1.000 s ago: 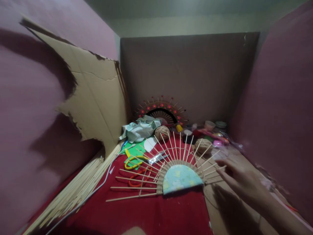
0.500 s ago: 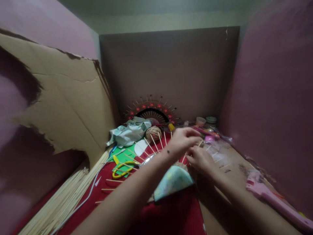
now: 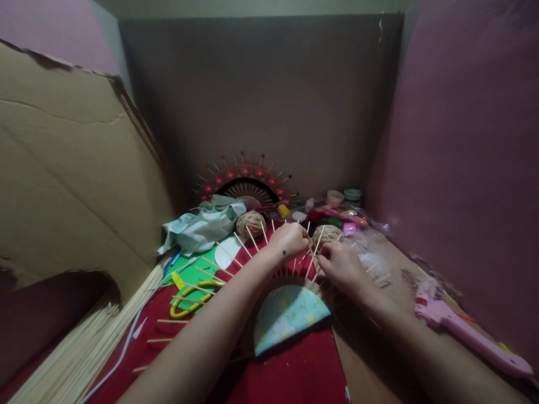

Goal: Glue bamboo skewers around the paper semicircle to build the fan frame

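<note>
A half-round fan frame has thin bamboo sticks (image 3: 252, 239) radiating from a base covered in light blue patterned cloth (image 3: 290, 317). My left hand (image 3: 290, 241) is closed over the upper sticks, fingers pinched together. Just right of it, my right hand (image 3: 339, 262) pinches beside a stick, its fingertips near the left hand's. A thin strand that looks like twine shows between the two; its ends are hidden by the fingers. Behind my right hand lies a ball of brown twine (image 3: 327, 233).
Yellow-handled scissors (image 3: 179, 306) lie left on green paper (image 3: 185, 266). A second twine ball (image 3: 251, 224), crumpled cloth (image 3: 204, 224) and a finished flowered fan (image 3: 245, 178) stand behind. Loose sticks (image 3: 80, 353) and cardboard (image 3: 76, 179) flank the left; a pink glue gun (image 3: 467, 331) lies right.
My left hand has drawn back and left, closing up and uncovering the twine ball. The right hand stays by the sticks. The camera view has shifted slightly.
</note>
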The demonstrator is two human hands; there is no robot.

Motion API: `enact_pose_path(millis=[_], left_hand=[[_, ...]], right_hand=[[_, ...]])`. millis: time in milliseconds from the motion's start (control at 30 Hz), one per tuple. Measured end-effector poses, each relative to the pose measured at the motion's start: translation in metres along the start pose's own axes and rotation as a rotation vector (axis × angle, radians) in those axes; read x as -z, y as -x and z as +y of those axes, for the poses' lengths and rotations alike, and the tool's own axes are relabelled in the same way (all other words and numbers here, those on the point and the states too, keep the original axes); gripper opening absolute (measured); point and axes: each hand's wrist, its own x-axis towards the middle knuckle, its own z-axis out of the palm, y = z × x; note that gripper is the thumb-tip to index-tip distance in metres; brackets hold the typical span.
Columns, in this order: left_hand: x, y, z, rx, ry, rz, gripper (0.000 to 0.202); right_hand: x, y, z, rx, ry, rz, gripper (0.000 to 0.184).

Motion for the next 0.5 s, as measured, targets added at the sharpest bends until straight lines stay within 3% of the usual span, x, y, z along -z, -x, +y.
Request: enact_pose_path(millis=[267, 500], left_hand=[[0.002, 0.003, 0.004, 0.014, -0.002, -0.162, 0.025], [-0.007, 0.001, 0.002, 0.038, -0.009, -0.171, 0.028]], right_hand=[[-0.004, -0.001, 0.004, 0.034, -0.029, 0.019, 0.016], [-0.004, 0.001, 0.005, 0.068, -0.030, 0.039, 0.015]])
